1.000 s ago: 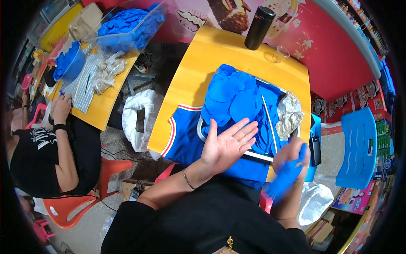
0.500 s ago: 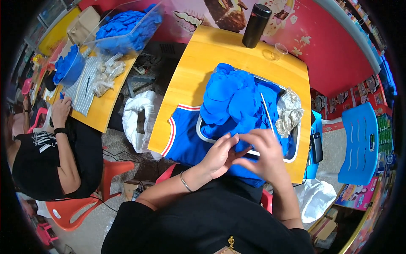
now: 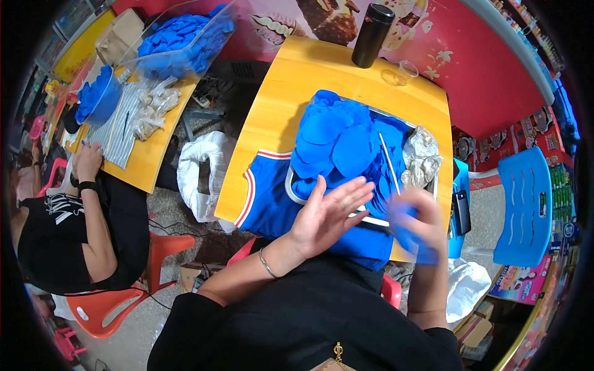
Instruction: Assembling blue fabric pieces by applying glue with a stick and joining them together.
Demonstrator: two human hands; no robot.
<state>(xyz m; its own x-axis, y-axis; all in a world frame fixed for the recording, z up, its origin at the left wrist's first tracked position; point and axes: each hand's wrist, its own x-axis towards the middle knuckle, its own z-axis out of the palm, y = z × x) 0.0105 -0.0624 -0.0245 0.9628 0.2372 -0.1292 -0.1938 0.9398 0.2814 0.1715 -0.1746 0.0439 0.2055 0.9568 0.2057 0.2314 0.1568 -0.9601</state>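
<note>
Yellow table point(image 3: 291, 99), left hand point(image 3: 325, 213) open flat, blurred right hand point(image 3: 417, 226) gripping blue piece point(image 3: 411, 238), orientation unclear.

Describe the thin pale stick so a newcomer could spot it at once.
Start at the yellow table in front of the person, then find the heap of blue pieces on it. The stick lies slanted across the heap's right side, beside crumpled clear plastic: the only straight, pale thing there.
</note>
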